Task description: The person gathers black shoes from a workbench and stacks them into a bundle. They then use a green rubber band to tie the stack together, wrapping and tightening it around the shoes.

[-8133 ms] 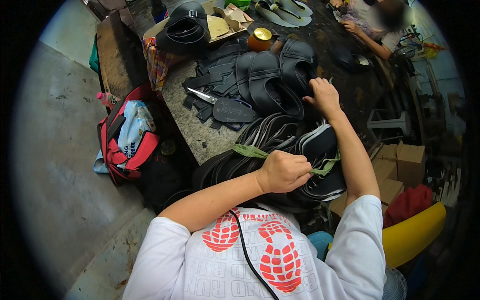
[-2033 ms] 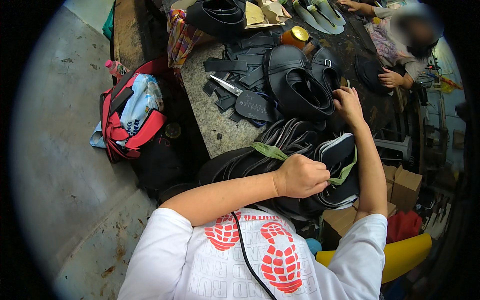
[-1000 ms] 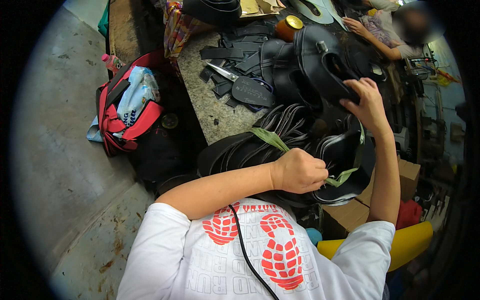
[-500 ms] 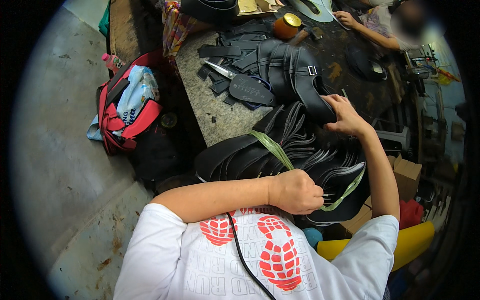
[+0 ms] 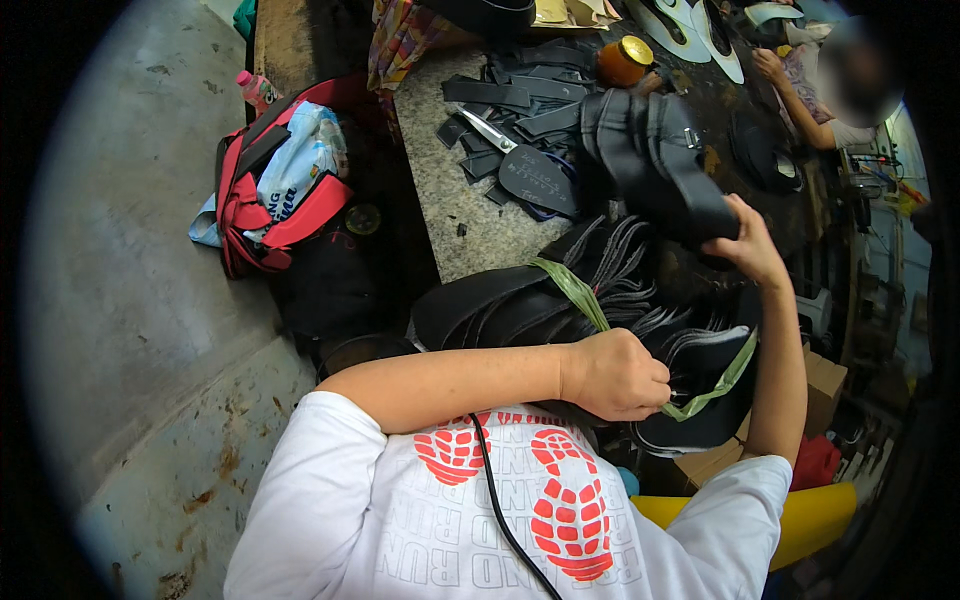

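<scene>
My left hand (image 5: pixel 617 375) is closed in a fist against a bundle of black shoe pieces (image 5: pixel 480 305) with pale edges. A green plastic strip (image 5: pixel 575 292) wraps the bundle and passes beside that fist. A small shiny tip shows at the fingers, but what they hold is hidden. Beyond the bundle, my right hand (image 5: pixel 750 245) grips the near end of a curved black shoe upper (image 5: pixel 690 190), thumb and fingers on its edge. A small buckle (image 5: pixel 692 138) shows on the stacked uppers. Left of them lie scissors (image 5: pixel 490 132), partly under a dark sole-shaped template (image 5: pixel 538 182) with light handwriting.
Black strips (image 5: pixel 545 90) pile on the speckled tabletop (image 5: pixel 430 150), near an orange jar with a gold lid (image 5: pixel 625 62). A red bag (image 5: pixel 235 200) stands left, cardboard (image 5: pixel 825 385) right. Across the table, another person's hand (image 5: pixel 770 65) is near white shoe pieces (image 5: pixel 680 30).
The view has shifted, so most things appear farther right. The upper in my right hand has tilted, still gripped. My left fist stays at the bundle. The other person's hand has drawn off the white pieces.
</scene>
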`<move>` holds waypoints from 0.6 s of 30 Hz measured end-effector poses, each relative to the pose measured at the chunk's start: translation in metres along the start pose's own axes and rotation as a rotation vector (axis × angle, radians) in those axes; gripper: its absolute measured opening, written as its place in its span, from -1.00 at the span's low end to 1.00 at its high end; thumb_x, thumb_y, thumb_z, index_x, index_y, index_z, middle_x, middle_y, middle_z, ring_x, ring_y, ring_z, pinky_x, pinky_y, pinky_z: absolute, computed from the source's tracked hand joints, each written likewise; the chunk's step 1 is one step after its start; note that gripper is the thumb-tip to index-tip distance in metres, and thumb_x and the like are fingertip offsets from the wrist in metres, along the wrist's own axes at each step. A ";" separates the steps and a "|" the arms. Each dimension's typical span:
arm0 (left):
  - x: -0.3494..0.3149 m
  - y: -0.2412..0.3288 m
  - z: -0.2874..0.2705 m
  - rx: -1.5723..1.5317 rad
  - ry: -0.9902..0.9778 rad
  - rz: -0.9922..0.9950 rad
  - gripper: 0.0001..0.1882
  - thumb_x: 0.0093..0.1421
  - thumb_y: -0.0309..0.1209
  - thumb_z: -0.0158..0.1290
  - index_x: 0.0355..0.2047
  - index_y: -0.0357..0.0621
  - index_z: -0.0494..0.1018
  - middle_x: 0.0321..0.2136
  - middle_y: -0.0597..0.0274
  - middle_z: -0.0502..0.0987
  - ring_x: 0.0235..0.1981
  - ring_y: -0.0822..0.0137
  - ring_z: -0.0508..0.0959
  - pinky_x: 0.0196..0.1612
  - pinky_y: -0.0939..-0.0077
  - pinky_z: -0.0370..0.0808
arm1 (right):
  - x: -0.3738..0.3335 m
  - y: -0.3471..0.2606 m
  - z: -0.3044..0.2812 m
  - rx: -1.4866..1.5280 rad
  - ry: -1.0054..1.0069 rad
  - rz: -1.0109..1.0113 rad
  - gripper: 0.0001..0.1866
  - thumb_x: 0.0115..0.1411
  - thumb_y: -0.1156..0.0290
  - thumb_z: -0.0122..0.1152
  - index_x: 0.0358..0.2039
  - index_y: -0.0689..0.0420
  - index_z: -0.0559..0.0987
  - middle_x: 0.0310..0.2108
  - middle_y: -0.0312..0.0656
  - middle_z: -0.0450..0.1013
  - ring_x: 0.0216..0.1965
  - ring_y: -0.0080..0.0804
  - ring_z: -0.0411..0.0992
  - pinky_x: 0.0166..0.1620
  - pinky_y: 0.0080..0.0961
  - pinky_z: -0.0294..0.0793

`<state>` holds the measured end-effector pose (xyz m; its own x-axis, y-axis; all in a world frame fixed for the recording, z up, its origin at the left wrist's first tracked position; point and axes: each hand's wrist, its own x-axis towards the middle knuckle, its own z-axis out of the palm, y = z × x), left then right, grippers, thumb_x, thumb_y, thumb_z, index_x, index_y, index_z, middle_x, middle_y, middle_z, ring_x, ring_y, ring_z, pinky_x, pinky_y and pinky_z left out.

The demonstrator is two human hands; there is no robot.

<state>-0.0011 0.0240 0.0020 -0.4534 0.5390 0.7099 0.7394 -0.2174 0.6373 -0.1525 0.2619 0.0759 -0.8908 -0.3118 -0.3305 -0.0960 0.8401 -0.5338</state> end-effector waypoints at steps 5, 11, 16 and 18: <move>0.005 -0.006 -0.003 -0.022 0.064 -0.029 -0.83 0.03 -0.37 0.19 -0.58 -0.07 0.42 -0.61 0.28 0.41 -0.62 0.22 0.52 -0.57 0.36 0.47 | -0.041 -0.016 -0.039 0.524 0.142 0.083 -0.20 -0.23 0.43 0.32 0.15 0.35 0.46 -0.16 -0.20 0.53 -0.13 -0.44 0.49 0.08 -0.51 0.45; 0.005 -0.033 -0.004 -0.097 0.090 -0.248 -0.80 0.16 -0.33 0.13 -0.53 -0.14 0.44 -0.58 0.13 0.45 -0.52 0.01 0.54 -0.44 0.18 0.47 | -0.110 -0.066 -0.054 0.499 0.295 -0.079 -0.05 -0.28 0.22 0.41 0.19 0.39 0.43 0.02 -0.07 0.49 0.04 -0.30 0.47 0.15 -0.43 0.38; -0.003 -0.064 -0.013 -0.090 0.103 -0.332 -0.54 0.27 -0.29 0.16 0.14 -0.18 0.43 0.11 0.08 0.48 0.14 0.17 0.48 0.24 0.29 0.35 | -0.117 -0.118 -0.011 -0.180 -0.068 -0.321 -0.24 -0.27 0.15 0.51 -0.02 0.28 0.57 -0.11 0.06 0.51 0.01 -0.01 0.48 0.28 -0.17 0.26; -0.007 -0.062 -0.017 -0.409 0.065 -0.430 -0.48 0.30 -0.36 0.14 0.25 -0.15 0.35 0.24 0.05 0.37 0.26 0.22 0.39 0.33 0.28 0.28 | -0.119 -0.132 0.013 -0.208 -0.018 -0.297 -0.34 -0.26 0.22 0.53 -0.10 0.22 0.59 -0.18 0.04 0.52 -0.03 0.01 0.48 0.30 -0.08 0.23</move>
<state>-0.0519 0.0198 -0.0376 -0.7085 0.6003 0.3710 0.2366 -0.2931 0.9263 -0.0282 0.1825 0.1753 -0.8025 -0.5623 -0.1995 -0.4394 0.7833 -0.4398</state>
